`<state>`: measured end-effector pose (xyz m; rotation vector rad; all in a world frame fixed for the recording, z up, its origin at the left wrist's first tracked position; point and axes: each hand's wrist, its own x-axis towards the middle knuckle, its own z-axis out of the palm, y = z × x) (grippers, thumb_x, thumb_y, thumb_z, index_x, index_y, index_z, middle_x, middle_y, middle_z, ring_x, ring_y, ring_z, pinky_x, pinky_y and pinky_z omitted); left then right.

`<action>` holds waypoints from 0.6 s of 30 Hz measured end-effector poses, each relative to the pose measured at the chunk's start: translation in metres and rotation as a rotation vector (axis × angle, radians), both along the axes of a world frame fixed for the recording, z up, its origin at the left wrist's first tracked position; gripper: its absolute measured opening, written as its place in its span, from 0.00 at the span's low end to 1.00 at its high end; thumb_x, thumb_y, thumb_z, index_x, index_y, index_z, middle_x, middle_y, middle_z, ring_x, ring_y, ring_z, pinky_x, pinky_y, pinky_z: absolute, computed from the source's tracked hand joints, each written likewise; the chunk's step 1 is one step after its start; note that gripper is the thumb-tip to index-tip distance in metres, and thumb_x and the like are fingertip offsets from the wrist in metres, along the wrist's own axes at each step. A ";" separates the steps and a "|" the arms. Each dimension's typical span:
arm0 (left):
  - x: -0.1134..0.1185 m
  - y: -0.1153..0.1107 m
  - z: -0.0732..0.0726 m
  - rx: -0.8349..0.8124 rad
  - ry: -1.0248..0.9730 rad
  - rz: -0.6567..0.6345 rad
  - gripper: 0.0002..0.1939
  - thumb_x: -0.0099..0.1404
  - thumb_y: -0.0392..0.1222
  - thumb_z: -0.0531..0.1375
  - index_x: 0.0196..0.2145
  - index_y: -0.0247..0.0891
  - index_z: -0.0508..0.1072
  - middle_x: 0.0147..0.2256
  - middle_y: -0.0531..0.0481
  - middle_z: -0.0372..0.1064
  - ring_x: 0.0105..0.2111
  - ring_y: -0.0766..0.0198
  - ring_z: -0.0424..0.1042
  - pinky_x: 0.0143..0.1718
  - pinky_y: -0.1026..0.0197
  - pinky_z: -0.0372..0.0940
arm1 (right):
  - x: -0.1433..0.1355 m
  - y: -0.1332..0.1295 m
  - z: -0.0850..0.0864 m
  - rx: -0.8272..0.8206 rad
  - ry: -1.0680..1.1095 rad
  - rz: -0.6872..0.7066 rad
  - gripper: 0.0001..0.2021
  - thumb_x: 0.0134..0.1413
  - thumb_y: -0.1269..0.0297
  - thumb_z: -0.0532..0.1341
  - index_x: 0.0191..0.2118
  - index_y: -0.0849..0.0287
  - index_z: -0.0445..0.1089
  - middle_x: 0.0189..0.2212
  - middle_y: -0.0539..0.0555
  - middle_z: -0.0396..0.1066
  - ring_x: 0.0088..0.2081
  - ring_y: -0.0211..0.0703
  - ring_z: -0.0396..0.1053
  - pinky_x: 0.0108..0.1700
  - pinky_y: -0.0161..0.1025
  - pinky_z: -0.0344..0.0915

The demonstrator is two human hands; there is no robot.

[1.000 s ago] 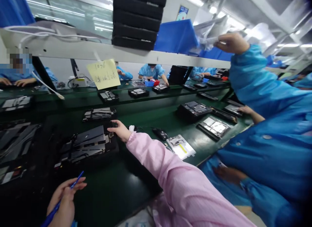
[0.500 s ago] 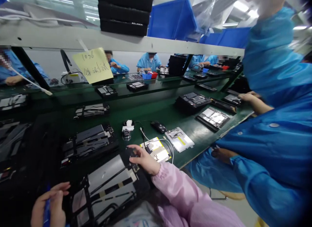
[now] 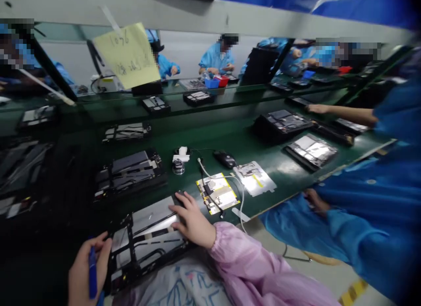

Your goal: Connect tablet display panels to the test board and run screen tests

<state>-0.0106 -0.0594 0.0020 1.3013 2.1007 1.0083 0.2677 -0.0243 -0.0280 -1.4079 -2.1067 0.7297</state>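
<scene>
An opened tablet-like device (image 3: 159,249) with grey battery panels and black ribbon cables lies in front of me, slightly tilted in view. My right hand (image 3: 194,220) rests on its right end, fingers spread over the panels. At its left edge is my left hand (image 3: 87,268), thumb and fingertips close together by the frame. A blue pen-like tool (image 3: 92,271) is held in that left hand; its tip is not clear. Beyond my right hand lie a yellow-edged panel (image 3: 219,194) with a white cable (image 3: 241,190) across it and a silver panel (image 3: 255,179).
Several similar open devices (image 3: 130,172) stand around the green bench (image 3: 210,135). A black mouse (image 3: 224,158) and a small white-and-black item (image 3: 179,159) are near the middle. A shelf beam (image 3: 184,16) with a yellow note (image 3: 126,56) crosses above. A blue-clad co-worker (image 3: 368,196) is at right.
The view has tipped downward. My right hand has moved from the device's far corner onto its panels, and my left hand has come to its left edge. The co-worker's raised arm is out of view.
</scene>
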 end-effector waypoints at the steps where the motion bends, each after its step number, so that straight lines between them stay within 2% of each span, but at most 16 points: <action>1: 0.002 -0.001 0.003 -0.002 -0.027 0.011 0.19 0.51 0.59 0.60 0.26 0.41 0.63 0.44 0.40 0.75 0.42 0.49 0.74 0.44 0.52 0.66 | 0.000 -0.001 -0.003 0.013 0.018 -0.007 0.22 0.52 0.63 0.65 0.54 0.56 0.70 0.64 0.63 0.53 0.68 0.57 0.42 0.66 0.59 0.47; 3: 0.004 -0.004 0.008 -0.006 -0.099 0.016 0.20 0.51 0.59 0.61 0.26 0.40 0.61 0.43 0.40 0.75 0.43 0.49 0.73 0.46 0.52 0.66 | 0.002 -0.003 -0.007 0.028 0.051 -0.001 0.20 0.52 0.61 0.65 0.51 0.56 0.72 0.64 0.62 0.54 0.68 0.58 0.42 0.65 0.60 0.48; 7: 0.008 -0.011 0.015 -0.001 -0.148 0.008 0.19 0.52 0.56 0.61 0.25 0.40 0.59 0.40 0.43 0.74 0.41 0.54 0.73 0.45 0.55 0.66 | 0.006 -0.011 -0.014 0.047 0.074 0.041 0.28 0.45 0.51 0.69 0.53 0.56 0.70 0.64 0.62 0.52 0.67 0.63 0.40 0.64 0.63 0.50; 13: 0.008 -0.015 0.010 0.033 -0.149 0.001 0.19 0.51 0.54 0.62 0.23 0.40 0.57 0.32 0.48 0.71 0.37 0.57 0.71 0.38 0.59 0.66 | 0.006 -0.013 -0.017 0.088 0.127 0.006 0.15 0.54 0.60 0.62 0.47 0.55 0.73 0.62 0.61 0.58 0.67 0.61 0.44 0.63 0.62 0.51; 16: -0.002 -0.017 0.009 0.007 -0.077 -0.002 0.18 0.54 0.54 0.62 0.24 0.39 0.61 0.25 0.55 0.63 0.27 0.64 0.65 0.27 0.64 0.61 | 0.003 -0.011 -0.012 0.089 0.147 -0.009 0.09 0.55 0.64 0.60 0.42 0.55 0.73 0.60 0.60 0.61 0.66 0.59 0.47 0.63 0.65 0.48; 18: -0.003 -0.010 0.012 -0.003 -0.067 -0.034 0.17 0.52 0.54 0.64 0.25 0.39 0.64 0.22 0.56 0.59 0.21 0.66 0.60 0.20 0.65 0.56 | 0.002 -0.009 -0.007 0.073 0.128 -0.031 0.07 0.53 0.66 0.61 0.38 0.55 0.73 0.59 0.60 0.62 0.67 0.59 0.47 0.64 0.68 0.43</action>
